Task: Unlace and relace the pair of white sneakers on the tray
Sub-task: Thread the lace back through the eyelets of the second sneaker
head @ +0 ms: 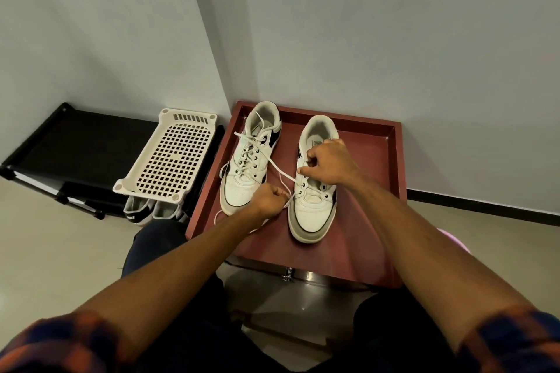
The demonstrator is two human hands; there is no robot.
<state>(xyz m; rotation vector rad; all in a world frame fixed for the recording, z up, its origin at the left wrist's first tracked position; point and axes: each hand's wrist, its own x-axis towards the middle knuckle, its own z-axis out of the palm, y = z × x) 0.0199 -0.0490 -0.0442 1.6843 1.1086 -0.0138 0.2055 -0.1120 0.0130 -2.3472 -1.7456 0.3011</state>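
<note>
Fingers (pixel 280 193) of the left hand (pixel 268 202) are clamped in a pinch on a white lace (pixel 283 173) just beside the toe of the right-side sneaker (pixel 313 209). The right hand (pixel 331 165) is held over that shoe's upper eyelets. Its fingers (pixel 312 157) are curled together, though it cannot be told whether the lace or the shoe's edge is gripped. One strand of the lace is seen stretched slantwise from a lower eyelet across the gap toward the left-side sneaker (pixel 242 188). That sneaker is laced loosely, its ends lying slack. Both white sneakers are set side by side, apart, toes toward the person, on a maroon tray (pixel 375 157) pushed into the corner of two pale walls. A loose lace end is draped near the tray's left rim. To the left, a white perforated basket (pixel 172 157) is rested at a tilt on a black rack (pixel 75 142), with another pair of shoes (pixel 139 212) tucked beneath it on the floor. Checked sleeves (pixel 60 342) are rolled back from both forearms.
</note>
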